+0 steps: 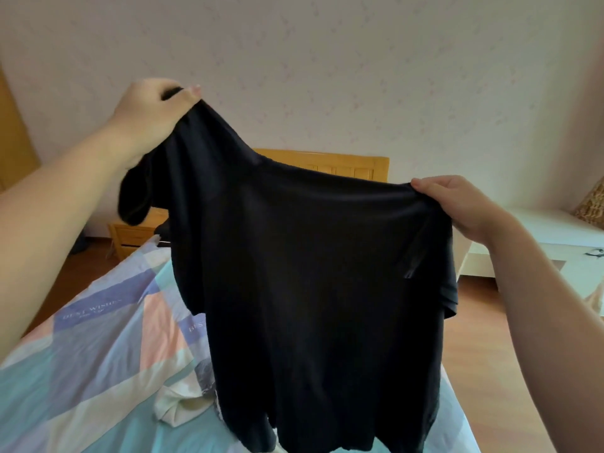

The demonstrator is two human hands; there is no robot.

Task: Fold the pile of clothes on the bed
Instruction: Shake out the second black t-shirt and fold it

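Note:
A black T-shirt hangs spread in the air over the bed. My left hand is raised high at the upper left and grips one shoulder of the shirt. Lower, at the right, my right hand pinches the other shoulder. The shirt's hem reaches down to the bed. A cream garment with a dark print lies crumpled on the patchwork bedsheet, partly hidden behind the shirt.
A wooden headboard stands at the far end of the bed. A wooden nightstand is at the far left. A white low cabinet lines the right wall, with wooden floor beside the bed.

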